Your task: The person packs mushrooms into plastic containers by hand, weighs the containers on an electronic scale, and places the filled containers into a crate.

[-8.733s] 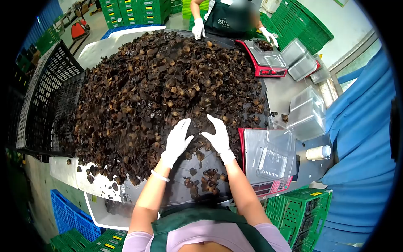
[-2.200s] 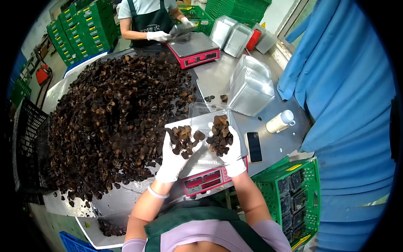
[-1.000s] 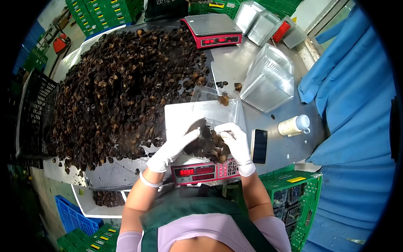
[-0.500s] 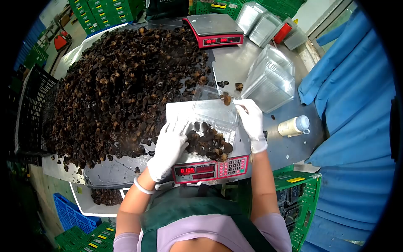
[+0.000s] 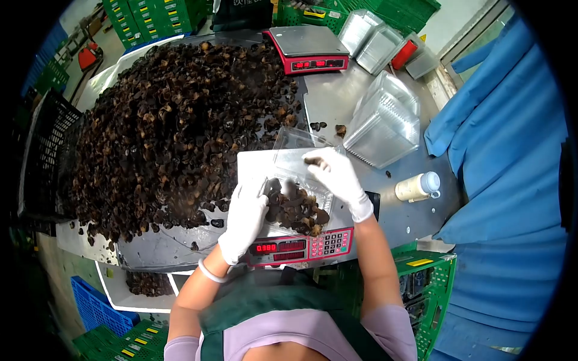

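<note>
Near the frame's centre, we keep our hands apart: left hand (image 5: 245, 212) at the clear box (image 5: 326, 196) of dark mushroom pieces (image 5: 301, 212) on the red scale (image 5: 328, 243), right hand (image 5: 338, 175) seemingly pinching one piece (image 5: 311, 160) above, which calls for light fingers.

The left hand (image 5: 245, 213) and right hand (image 5: 338, 174) are gloved in plain white. The wood-ear fungus (image 5: 168, 132) is mottled dark brown and near black, flecked with tan. The near scale (image 5: 328, 243) pairs a whitish plate with a pinkish-red front and glowing red digits; the far scale (image 5: 313, 49) is silver-grey over red. The bottle (image 5: 412, 188) is cream with a pale blue cap (image 5: 430, 182), the curtain (image 5: 500, 204) solid blue. Bright green stacked crates (image 5: 159, 15) carry yellow marks. The dim latticed crate (image 5: 57, 129) is probably black. The apron (image 5: 271, 301) is dark green over lilac sleeves (image 5: 385, 328).
</note>
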`<state>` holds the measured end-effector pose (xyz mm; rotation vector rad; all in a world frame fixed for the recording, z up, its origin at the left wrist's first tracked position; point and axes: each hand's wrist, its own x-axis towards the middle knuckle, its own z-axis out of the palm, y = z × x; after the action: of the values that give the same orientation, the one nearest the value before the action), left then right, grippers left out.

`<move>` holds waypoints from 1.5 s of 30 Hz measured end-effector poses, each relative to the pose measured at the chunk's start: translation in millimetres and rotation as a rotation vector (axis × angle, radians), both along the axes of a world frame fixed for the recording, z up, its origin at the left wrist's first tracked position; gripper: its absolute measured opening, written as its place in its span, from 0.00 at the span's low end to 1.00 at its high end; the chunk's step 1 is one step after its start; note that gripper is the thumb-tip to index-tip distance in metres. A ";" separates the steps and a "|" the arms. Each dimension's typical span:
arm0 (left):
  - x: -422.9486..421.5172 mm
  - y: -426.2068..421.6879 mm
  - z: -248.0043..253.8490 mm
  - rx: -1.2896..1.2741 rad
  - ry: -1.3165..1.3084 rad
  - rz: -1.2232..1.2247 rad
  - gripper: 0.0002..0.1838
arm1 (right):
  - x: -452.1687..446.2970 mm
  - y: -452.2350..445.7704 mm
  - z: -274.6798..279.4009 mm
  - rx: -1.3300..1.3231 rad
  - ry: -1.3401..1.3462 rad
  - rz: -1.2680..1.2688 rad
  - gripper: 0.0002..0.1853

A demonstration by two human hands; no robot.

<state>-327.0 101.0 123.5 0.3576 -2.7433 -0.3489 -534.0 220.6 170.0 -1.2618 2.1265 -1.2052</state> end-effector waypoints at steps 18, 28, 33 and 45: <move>80.2 -5.5 -4.5 1.492 0.404 0.088 0.06 | 34.8 44.6 -25.6 0.073 0.602 0.062 0.13; 154.2 12.6 12.1 2.037 0.124 -0.025 0.20 | 149.6 19.4 27.9 0.145 -0.134 0.201 0.15; 209.7 -5.0 -6.5 2.384 0.222 0.108 0.26 | 229.5 -31.8 10.0 0.183 -0.215 0.498 0.24; 465.6 -95.2 -84.6 0.164 -0.116 1.048 0.15 | 238.1 -166.9 -83.5 0.121 0.149 0.264 0.35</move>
<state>138.6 5.8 38.9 1.7618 -2.2156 -0.2502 -296.0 53.7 86.5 -1.5608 2.0185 -0.8842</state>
